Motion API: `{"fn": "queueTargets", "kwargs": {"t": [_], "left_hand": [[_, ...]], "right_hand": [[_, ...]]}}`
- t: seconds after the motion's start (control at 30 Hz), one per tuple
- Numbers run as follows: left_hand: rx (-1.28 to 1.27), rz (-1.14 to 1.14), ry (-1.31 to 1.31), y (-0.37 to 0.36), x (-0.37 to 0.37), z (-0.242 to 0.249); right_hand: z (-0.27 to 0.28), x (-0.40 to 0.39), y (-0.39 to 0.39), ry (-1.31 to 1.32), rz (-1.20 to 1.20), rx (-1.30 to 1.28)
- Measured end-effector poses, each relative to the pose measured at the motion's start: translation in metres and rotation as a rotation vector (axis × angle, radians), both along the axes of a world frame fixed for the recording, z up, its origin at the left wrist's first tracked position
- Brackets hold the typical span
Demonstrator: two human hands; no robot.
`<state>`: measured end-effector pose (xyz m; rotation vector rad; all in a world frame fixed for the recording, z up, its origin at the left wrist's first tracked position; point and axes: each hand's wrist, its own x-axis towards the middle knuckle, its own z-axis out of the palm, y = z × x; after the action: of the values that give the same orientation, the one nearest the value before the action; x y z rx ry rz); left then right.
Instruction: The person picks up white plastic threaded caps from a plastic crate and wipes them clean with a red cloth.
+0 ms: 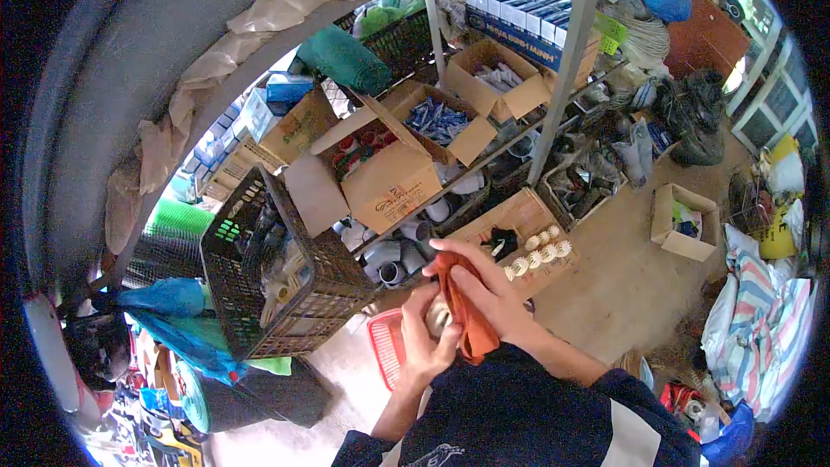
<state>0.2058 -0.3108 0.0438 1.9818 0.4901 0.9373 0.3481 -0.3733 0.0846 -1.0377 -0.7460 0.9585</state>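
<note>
In the head view, my left hand [419, 337] is closed around a small cream-coloured round piece [438, 315], partly hidden by the fingers. My right hand [491, 292] grips an orange-red cloth [468, 311] and presses it against that piece. Both hands are close together in front of my chest. Past them, several cream ribbed round pieces [547, 253] stand in rows on a flat cardboard sheet [519, 218], beside a black item [501, 242] I cannot make out. Below and left of my hands sits a red plastic basket [384, 353], partly covered by my left hand and forearm.
A black plastic crate [285, 285] stands at the left. Shelves hold open cardboard boxes, one with blue packets [437, 119], above grey pipe fittings [386, 261]. A small open box [685, 220] and a striped sack [756, 320] lie right; a metal post [566, 69] rises behind.
</note>
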Motion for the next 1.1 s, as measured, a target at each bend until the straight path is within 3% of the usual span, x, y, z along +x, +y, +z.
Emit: {"fn": "queueTargets", "kwargs": {"t": [0.03,0.1,0.23,0.43,0.53,0.6,0.63,0.67,0.73,0.83,0.87,0.97,1.03,1.1], "left_hand": [[-0.047,0.039,-0.003,-0.002,0.004,0.005],[-0.427,0.065,-0.182,-0.003,0.014,-0.002],[-0.763,0.213,-0.236,0.016,0.026,0.017],[-0.726,0.073,-0.188,-0.008,0.025,0.006],[-0.796,0.098,-0.196,-0.012,0.03,0.017],[-0.632,0.205,-0.191,0.008,0.028,0.015],[-0.727,0.384,-0.284,0.011,0.035,0.027],[-0.899,0.345,-0.49,0.026,0.029,0.007],[-0.946,0.315,-0.597,0.031,0.027,0.015],[-0.641,0.344,-0.588,0.016,0.036,0.021],[-0.63,0.378,-0.575,0.012,0.041,0.027],[-0.812,0.118,-0.631,0.017,0.038,0.024],[-0.872,0.041,-0.621,0.019,0.038,0.028],[-1.011,0.039,-0.661,0.028,0.034,0.026]], "right_hand": [[-0.009,-0.003,0.002,-0.096,-0.032,0.049],[-0.023,-0.011,0.003,-0.352,-0.094,0.079],[-0.022,-0.02,-0.012,-0.909,-0.081,0.019],[-0.013,-0.011,0.005,-0.585,-0.118,0.015],[-0.006,-0.008,0.014,-0.488,-0.125,-0.009],[-0.013,-0.019,0.009,-0.468,-0.103,-0.053],[-0.014,-0.025,0.003,-0.453,-0.061,-0.057],[-0.034,-0.034,0.002,-0.352,-0.046,-0.025],[-0.039,-0.042,0.002,-0.026,0.019,-0.02],[-0.066,-0.038,0.012,0.075,0.002,-0.102],[-0.06,-0.035,0.011,-0.004,-0.081,-0.131],[-0.026,-0.013,-0.003,-0.226,-0.18,-0.151],[-0.016,-0.003,-0.008,-0.616,-0.312,-0.133],[-0.015,-0.007,-0.013,-0.611,-0.266,-0.146]]}}
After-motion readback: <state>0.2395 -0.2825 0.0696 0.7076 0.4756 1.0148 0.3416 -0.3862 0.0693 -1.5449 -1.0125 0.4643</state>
